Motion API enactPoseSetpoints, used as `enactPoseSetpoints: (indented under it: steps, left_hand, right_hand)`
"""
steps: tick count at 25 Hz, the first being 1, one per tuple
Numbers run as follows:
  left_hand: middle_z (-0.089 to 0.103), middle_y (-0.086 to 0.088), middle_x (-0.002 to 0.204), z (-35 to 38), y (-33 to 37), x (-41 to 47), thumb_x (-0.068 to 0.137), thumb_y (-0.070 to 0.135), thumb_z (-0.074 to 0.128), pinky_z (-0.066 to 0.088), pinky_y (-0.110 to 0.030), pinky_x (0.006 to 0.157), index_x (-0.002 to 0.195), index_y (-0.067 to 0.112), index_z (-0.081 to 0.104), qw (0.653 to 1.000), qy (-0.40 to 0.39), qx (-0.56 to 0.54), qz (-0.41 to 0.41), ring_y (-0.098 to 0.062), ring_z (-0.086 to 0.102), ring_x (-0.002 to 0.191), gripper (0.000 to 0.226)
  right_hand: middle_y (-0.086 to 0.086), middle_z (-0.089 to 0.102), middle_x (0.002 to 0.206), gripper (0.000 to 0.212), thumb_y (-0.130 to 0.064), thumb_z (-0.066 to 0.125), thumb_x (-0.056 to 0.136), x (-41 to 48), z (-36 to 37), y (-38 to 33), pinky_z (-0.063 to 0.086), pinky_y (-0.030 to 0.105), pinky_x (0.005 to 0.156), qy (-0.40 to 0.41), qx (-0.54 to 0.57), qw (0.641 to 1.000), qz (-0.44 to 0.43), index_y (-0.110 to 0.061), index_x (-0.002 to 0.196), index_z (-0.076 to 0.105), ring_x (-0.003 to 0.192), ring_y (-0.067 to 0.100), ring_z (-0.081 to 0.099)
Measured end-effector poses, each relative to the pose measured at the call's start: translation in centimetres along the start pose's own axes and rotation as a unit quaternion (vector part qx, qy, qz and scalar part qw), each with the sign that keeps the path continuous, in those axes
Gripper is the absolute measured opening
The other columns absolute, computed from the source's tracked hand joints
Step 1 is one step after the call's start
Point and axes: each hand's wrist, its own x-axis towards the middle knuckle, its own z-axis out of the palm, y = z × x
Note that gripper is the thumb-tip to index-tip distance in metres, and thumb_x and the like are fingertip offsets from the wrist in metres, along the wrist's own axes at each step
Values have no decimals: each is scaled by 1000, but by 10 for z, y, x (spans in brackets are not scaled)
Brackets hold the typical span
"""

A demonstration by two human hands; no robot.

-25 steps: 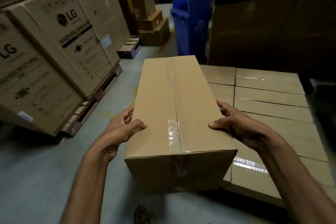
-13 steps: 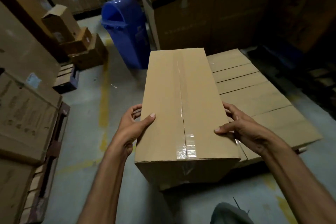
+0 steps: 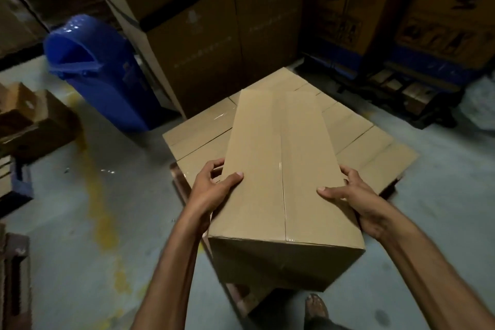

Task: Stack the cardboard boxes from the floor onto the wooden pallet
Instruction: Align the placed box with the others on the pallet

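Dim warehouse floor (image 3: 67, 222); both hands grip box (image 3: 281, 169) over stacked boxes (image 3: 375, 150).

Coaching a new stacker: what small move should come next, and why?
Probably lower the long taped brown cardboard box onto the layer of cardboard boxes beneath: the left hand and right hand grip its sides; it hangs partly over that layer.

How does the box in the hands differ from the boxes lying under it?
The left hand and right hand grip the carried box; the lower boxes lie untouched. The carried box is skewed and overhangs their near edge; the lower boxes lie aligned in one flat layer. All are taped brown cardboard.
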Motion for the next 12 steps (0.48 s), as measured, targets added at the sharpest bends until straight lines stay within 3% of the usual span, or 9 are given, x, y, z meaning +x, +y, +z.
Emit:
enactPoseSetpoints:
  steps: [3,5,9,12]
  left_hand:
    - [58,4,122,-13,0,30,87,34,80,56,-31,74,125,34,54,997,-69,21,-6,-15,65,102,46]
    - [63,0,119,-25,-5,59,88,29,80,57,-33,74,117,31,54,993,-115,39,-13,-18,68,101,39]
    - [63,-9,136,-45,-30,105,86,22,83,58,-39,93,126,26,50,972,-224,70,-16,-24,67,115,52]
    - [47,4,147,-65,-54,118,85,24,84,42,-37,113,139,26,46,951,-287,111,-6,-18,49,134,66]
  right_hand:
    - [4,66,120,80,3,76,84,-4,19,15,58,39,80,35,27,999,0,-26,149,38,104,27,69]
    - [1,66,115,75,5,75,85,-3,42,28,58,34,76,74,45,996,-2,-25,145,41,99,22,69]
    - [1,67,117,80,7,76,83,-13,98,80,59,31,74,178,103,978,12,-22,149,40,102,22,68]
    - [4,66,123,85,4,78,82,-32,138,120,59,35,78,244,129,961,25,-24,151,36,108,26,68]
